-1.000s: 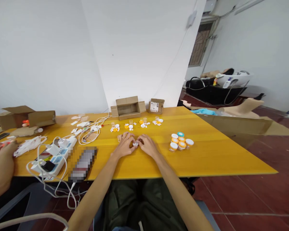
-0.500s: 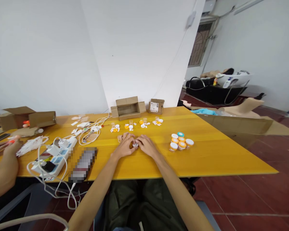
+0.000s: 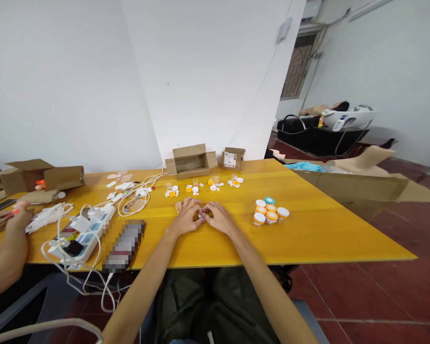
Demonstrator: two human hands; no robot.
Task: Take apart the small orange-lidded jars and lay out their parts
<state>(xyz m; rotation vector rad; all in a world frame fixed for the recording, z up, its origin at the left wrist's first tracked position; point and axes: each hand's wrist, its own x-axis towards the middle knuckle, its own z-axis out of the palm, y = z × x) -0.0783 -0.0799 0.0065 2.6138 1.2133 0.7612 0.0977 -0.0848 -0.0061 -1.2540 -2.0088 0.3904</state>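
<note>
My left hand (image 3: 187, 217) and my right hand (image 3: 217, 216) meet over the yellow table (image 3: 208, 248), fingertips pinched around a small whitish piece (image 3: 200, 216) that the fingers mostly cover. Beside my left fingers lies a small clear cup (image 3: 179, 206). Farther back are groups of small parts: white and orange rings with clear cups, among them an orange ring (image 3: 172, 194), a white ring (image 3: 213, 188) and a white lid (image 3: 240, 180). To the right of my hands stand several lidded jars, with white (image 3: 259, 218), orange (image 3: 271, 216) and teal (image 3: 269, 200) lids.
Two cardboard boxes (image 3: 191, 165) (image 3: 232, 159) stand at the back edge. On the left are a power strip (image 3: 89, 239), white cables, a phone (image 3: 123, 246) and another person's hands (image 3: 16, 220) holding something reddish. A large carton (image 3: 347, 188) is beyond the right edge.
My fingertips have closed in more around the small piece, so less of it shows. The jars and the groups of parts have not moved on the table.
</note>
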